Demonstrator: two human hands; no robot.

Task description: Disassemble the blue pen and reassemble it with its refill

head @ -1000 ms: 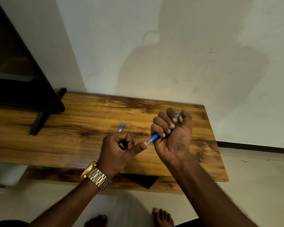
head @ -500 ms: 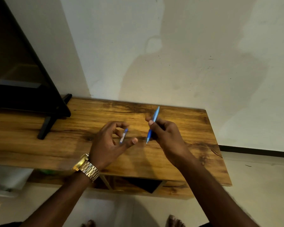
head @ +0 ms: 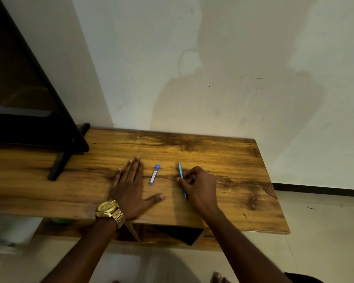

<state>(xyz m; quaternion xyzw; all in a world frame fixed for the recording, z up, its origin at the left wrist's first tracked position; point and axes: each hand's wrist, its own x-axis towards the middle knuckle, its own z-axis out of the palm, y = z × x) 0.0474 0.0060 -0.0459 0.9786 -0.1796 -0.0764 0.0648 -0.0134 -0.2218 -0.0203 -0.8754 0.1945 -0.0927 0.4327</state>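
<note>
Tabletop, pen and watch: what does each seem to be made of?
Tabletop: wood or wood-look laminate, matte; brown grain with dark streaks, which of the two I cannot tell. Pen: probably plastic, smooth, uniform blue. Watch: gold-toned metal, polished; linked band glints.

A wooden table point(head: 223, 160) runs across the middle of the frame against a pale wall point(head: 213, 58); a dark screen point(head: 18, 88) stands upper left, pale floor point(head: 325, 242) lower right.
</note>
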